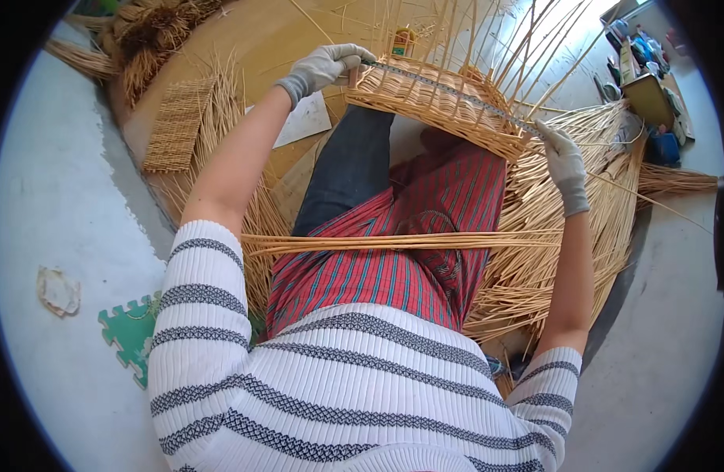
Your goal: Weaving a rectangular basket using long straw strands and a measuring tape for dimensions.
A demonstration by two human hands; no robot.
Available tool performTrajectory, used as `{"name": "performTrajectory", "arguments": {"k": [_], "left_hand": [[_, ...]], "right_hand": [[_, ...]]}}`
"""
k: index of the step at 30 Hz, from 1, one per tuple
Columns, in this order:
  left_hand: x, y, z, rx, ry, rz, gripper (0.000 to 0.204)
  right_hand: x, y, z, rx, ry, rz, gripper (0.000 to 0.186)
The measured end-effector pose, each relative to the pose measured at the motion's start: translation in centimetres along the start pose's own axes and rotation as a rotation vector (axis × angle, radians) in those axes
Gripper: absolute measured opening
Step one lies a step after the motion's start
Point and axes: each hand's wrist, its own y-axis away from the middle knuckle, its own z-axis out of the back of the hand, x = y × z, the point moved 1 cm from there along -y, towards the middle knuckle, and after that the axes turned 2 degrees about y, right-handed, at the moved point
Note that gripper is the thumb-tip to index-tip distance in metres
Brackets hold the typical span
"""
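A partly woven wicker basket (433,106) with long upright stakes rests on its side at my knees. A thin measuring tape (448,93) is stretched along it. My left hand (323,69), in a pale glove, is closed on the tape's left end at the basket's upper left corner. My right hand (561,157), also gloved, is closed on the tape's other end by the right corner. A loose bundle of rods (393,242) lies across my lap, over a red checked cloth (354,279).
Pale rods (590,197) are heaped at my right, more straw (142,31) at upper left. A woven mat (177,126), white sheet (303,118) and yellow container (403,39) lie on the board. A green foam tile (130,330) is at left, a cluttered stand (645,98) at upper right.
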Motion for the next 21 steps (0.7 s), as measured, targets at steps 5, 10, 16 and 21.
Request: {"name": "performTrajectory", "arguments": {"k": [5,10,16,21], "left_hand": [[-0.84,0.07,-0.02,0.032,0.003,0.036,0.03],[-1.16,0.22,-0.03,0.022,-0.01,0.056,0.03],[-0.96,0.35,-0.18,0.014,0.027,0.034,0.032],[-0.96,0.39,-0.07,0.027,0.014,0.017,0.032]], "right_hand": [[-0.02,0.31,-0.13,-0.037,0.01,0.016,0.045],[-0.07,0.59,-0.51,-0.049,0.015,-0.043,0.044],[-0.28,0.38,-0.64,-0.056,-0.046,-0.025,0.041],[-0.61,0.6,-0.78,-0.071,-0.042,-0.029,0.041]]}}
